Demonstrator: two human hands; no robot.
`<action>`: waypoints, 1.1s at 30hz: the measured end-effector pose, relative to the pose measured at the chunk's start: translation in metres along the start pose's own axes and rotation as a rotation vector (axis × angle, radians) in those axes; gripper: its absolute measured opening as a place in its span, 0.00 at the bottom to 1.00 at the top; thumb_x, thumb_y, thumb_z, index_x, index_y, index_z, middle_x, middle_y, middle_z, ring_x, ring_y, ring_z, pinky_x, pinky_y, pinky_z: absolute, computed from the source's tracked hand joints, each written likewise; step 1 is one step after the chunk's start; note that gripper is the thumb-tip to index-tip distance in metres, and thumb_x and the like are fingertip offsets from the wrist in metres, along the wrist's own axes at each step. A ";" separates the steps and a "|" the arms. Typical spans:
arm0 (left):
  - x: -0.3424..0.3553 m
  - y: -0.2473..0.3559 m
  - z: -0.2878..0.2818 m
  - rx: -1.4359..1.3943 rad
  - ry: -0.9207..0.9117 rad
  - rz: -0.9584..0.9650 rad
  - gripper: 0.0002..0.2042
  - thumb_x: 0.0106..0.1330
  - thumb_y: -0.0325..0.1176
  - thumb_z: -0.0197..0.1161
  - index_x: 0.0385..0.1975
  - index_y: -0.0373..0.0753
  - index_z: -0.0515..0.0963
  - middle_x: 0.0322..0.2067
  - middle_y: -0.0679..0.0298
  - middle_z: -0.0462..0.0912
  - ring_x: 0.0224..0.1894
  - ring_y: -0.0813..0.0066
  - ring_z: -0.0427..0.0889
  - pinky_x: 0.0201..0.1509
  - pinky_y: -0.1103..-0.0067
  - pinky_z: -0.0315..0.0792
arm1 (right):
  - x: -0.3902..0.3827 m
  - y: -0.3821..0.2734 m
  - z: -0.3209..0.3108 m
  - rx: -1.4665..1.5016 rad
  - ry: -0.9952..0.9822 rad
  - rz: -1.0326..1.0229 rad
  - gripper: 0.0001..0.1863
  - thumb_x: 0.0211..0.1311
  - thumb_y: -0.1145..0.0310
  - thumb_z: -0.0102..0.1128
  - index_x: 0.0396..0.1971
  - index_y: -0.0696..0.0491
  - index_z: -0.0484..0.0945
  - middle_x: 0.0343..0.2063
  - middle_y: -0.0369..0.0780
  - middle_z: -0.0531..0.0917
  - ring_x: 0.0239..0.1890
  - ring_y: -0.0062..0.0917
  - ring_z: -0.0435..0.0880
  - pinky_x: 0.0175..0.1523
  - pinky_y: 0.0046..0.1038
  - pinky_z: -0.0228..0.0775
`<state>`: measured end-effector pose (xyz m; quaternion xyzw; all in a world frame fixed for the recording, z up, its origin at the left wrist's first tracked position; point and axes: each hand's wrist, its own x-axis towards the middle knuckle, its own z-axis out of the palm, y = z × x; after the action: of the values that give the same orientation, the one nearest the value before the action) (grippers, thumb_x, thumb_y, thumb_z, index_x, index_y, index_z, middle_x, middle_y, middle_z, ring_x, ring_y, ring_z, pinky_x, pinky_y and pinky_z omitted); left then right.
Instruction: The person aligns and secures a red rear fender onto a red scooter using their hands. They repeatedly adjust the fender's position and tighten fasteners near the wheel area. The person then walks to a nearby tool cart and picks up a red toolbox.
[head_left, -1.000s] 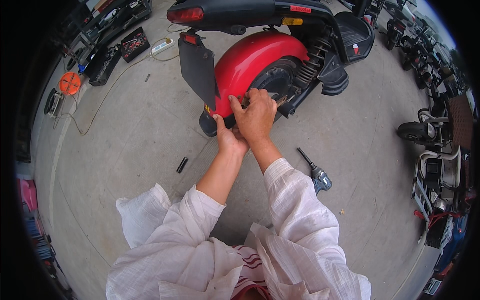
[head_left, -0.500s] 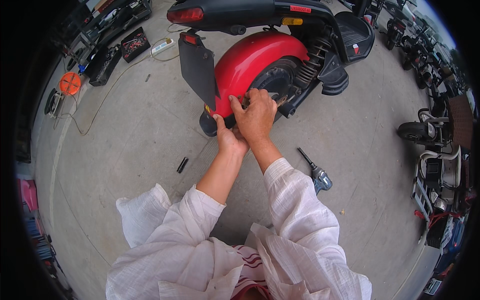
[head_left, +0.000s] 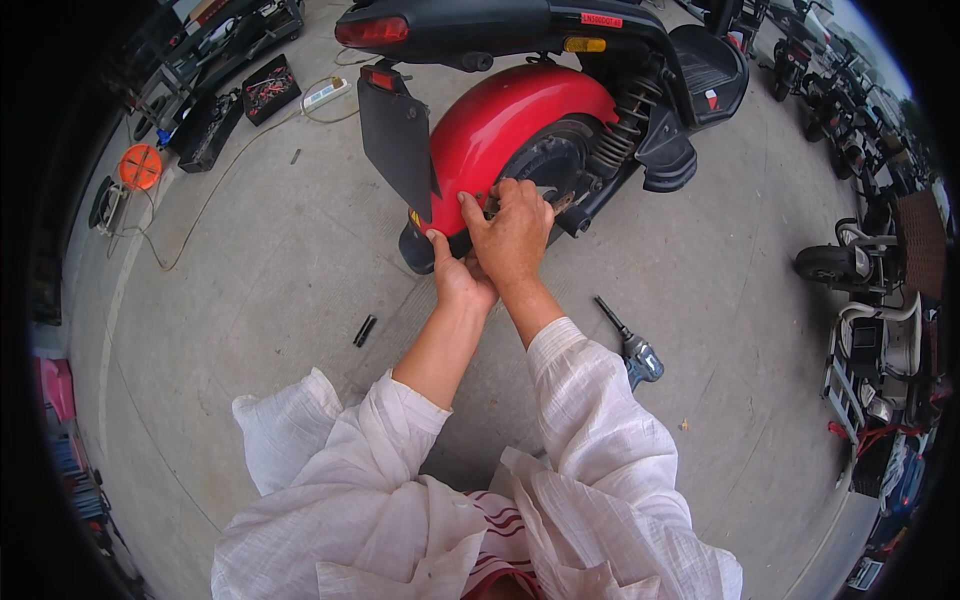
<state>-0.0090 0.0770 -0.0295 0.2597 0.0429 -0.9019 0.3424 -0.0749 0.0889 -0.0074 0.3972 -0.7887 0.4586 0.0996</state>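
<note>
On the concrete ground (head_left: 270,300) stands a black scooter (head_left: 460,25), with a red rear fender (head_left: 490,110) over its back wheel. The right hand (head_left: 512,228) has bent fingers, its thumb against the fender near the lower edge. The left hand (head_left: 462,282) is just below, thumb at the fender's lower rear corner. Their fingers are partly hidden, so I cannot tell what they hold. On the ground lie a power driver (head_left: 643,360), to the right, and a short black tube (head_left: 365,330), to the left.

2 hands (head_left: 463,282) (head_left: 514,228), 1 fender (head_left: 500,110), 1 drill (head_left: 643,360)
</note>
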 end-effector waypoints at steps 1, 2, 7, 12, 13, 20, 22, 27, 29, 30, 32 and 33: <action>0.000 0.000 0.000 -0.001 -0.002 0.000 0.44 0.66 0.70 0.32 0.67 0.35 0.55 0.65 0.51 0.63 0.66 0.60 0.64 0.70 0.66 0.59 | 0.000 0.000 0.000 0.001 0.000 0.001 0.17 0.46 0.59 0.72 0.24 0.55 0.76 0.26 0.42 0.75 0.34 0.38 0.74 0.47 0.37 0.60; 0.000 0.000 0.000 -0.001 -0.004 0.001 0.44 0.66 0.70 0.32 0.67 0.35 0.55 0.65 0.51 0.63 0.66 0.60 0.64 0.70 0.66 0.59 | 0.000 0.000 0.000 0.001 -0.001 0.002 0.17 0.46 0.59 0.72 0.24 0.55 0.76 0.26 0.42 0.75 0.34 0.38 0.75 0.47 0.37 0.60; 0.002 0.000 -0.003 -0.001 -0.015 -0.005 0.44 0.66 0.70 0.32 0.67 0.34 0.55 0.65 0.52 0.62 0.67 0.60 0.64 0.70 0.66 0.59 | 0.000 -0.001 -0.001 0.005 -0.002 0.008 0.17 0.46 0.59 0.72 0.24 0.55 0.76 0.26 0.42 0.75 0.35 0.38 0.75 0.47 0.37 0.60; 0.001 0.000 -0.003 0.005 -0.031 0.005 0.44 0.65 0.70 0.32 0.67 0.34 0.54 0.65 0.52 0.61 0.67 0.60 0.63 0.70 0.66 0.59 | 0.000 -0.001 -0.001 0.000 -0.011 0.015 0.16 0.46 0.59 0.72 0.24 0.55 0.76 0.27 0.42 0.75 0.35 0.38 0.75 0.47 0.37 0.60; 0.001 -0.001 -0.002 0.007 -0.038 0.009 0.44 0.65 0.70 0.32 0.68 0.34 0.53 0.66 0.52 0.61 0.67 0.61 0.63 0.70 0.66 0.58 | 0.000 -0.001 0.000 0.000 -0.004 0.009 0.17 0.46 0.59 0.72 0.24 0.56 0.76 0.27 0.42 0.75 0.35 0.38 0.75 0.47 0.37 0.60; 0.000 0.000 -0.002 -0.012 -0.041 0.001 0.44 0.65 0.70 0.33 0.68 0.35 0.52 0.66 0.53 0.60 0.68 0.60 0.62 0.71 0.66 0.57 | 0.000 -0.002 0.000 0.002 -0.005 0.007 0.17 0.46 0.59 0.72 0.24 0.55 0.76 0.27 0.42 0.75 0.36 0.38 0.74 0.47 0.38 0.60; 0.000 0.000 -0.001 -0.017 -0.038 -0.005 0.44 0.65 0.70 0.33 0.68 0.35 0.52 0.66 0.53 0.60 0.68 0.60 0.62 0.71 0.66 0.57 | 0.000 -0.001 -0.001 0.001 -0.006 0.008 0.17 0.46 0.59 0.72 0.24 0.55 0.76 0.27 0.42 0.75 0.36 0.38 0.74 0.47 0.38 0.60; 0.001 0.000 -0.003 -0.012 -0.036 -0.014 0.44 0.65 0.70 0.33 0.68 0.35 0.52 0.66 0.52 0.60 0.68 0.60 0.62 0.71 0.65 0.57 | 0.000 -0.001 0.000 0.000 -0.006 0.007 0.17 0.46 0.59 0.72 0.24 0.55 0.76 0.27 0.42 0.75 0.35 0.38 0.74 0.47 0.38 0.60; 0.001 0.000 -0.003 -0.010 -0.028 -0.011 0.44 0.65 0.70 0.33 0.68 0.35 0.53 0.66 0.52 0.60 0.68 0.60 0.62 0.71 0.65 0.57 | 0.000 -0.001 0.000 0.002 -0.003 0.004 0.17 0.46 0.59 0.72 0.24 0.55 0.76 0.27 0.42 0.75 0.35 0.38 0.75 0.47 0.38 0.60; 0.001 0.000 -0.002 -0.009 -0.025 -0.009 0.44 0.65 0.71 0.33 0.68 0.35 0.53 0.66 0.52 0.60 0.68 0.60 0.62 0.71 0.65 0.57 | 0.000 -0.001 0.000 0.002 -0.001 0.003 0.17 0.46 0.59 0.72 0.24 0.55 0.76 0.27 0.42 0.75 0.35 0.38 0.75 0.47 0.38 0.60; 0.000 0.000 -0.001 -0.018 -0.025 -0.012 0.44 0.65 0.70 0.33 0.68 0.35 0.53 0.66 0.52 0.61 0.67 0.60 0.62 0.71 0.65 0.57 | 0.000 -0.001 0.000 -0.001 0.002 0.001 0.17 0.46 0.59 0.72 0.24 0.55 0.76 0.27 0.42 0.75 0.35 0.38 0.75 0.47 0.38 0.61; 0.000 0.000 -0.001 -0.022 -0.025 -0.013 0.44 0.65 0.70 0.33 0.68 0.35 0.53 0.66 0.52 0.61 0.67 0.60 0.62 0.71 0.65 0.57 | 0.000 -0.001 0.000 -0.002 0.004 0.000 0.17 0.46 0.59 0.72 0.24 0.55 0.76 0.27 0.42 0.75 0.35 0.38 0.75 0.47 0.38 0.61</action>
<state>-0.0090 0.0773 -0.0304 0.2442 0.0503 -0.9067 0.3401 -0.0744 0.0890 -0.0069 0.3964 -0.7889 0.4585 0.1015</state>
